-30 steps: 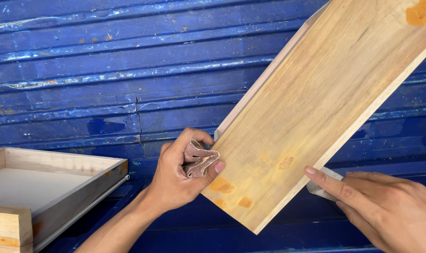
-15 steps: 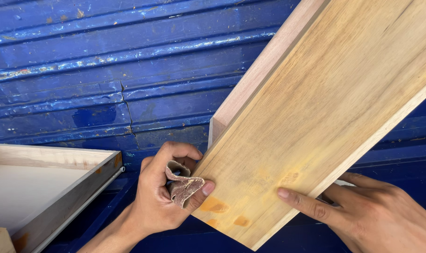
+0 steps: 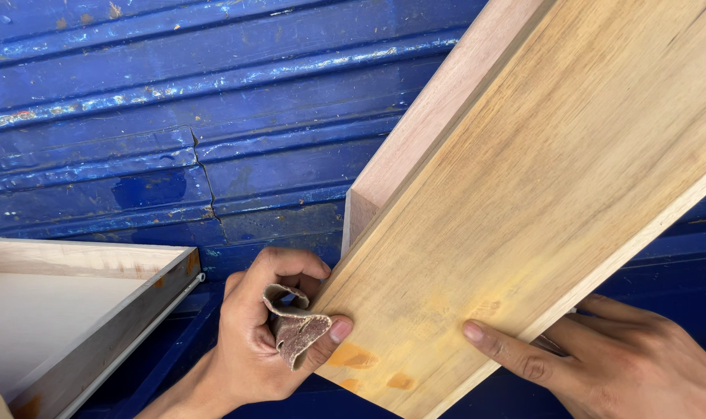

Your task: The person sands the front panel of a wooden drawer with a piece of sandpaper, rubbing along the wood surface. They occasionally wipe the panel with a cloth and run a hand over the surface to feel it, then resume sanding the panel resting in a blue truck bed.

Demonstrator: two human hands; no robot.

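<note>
Sandpaper [image 3: 297,330], a folded brownish scrap, sits pinched between the thumb and curled fingers of the left hand [image 3: 263,337], pressed to the near corner edge of a pale wooden drawer [image 3: 523,202]. This drawer runs up and away to the right of the grip, its broad panel grainy with orange stains just beside the thumb. Blue corrugated metal [image 3: 174,116] lies open above the grip. Right hand [image 3: 617,365] steadies the panel's lower edge, index finger flat, holding nothing. Left of the grip rests another wooden drawer [image 3: 81,310].
</note>
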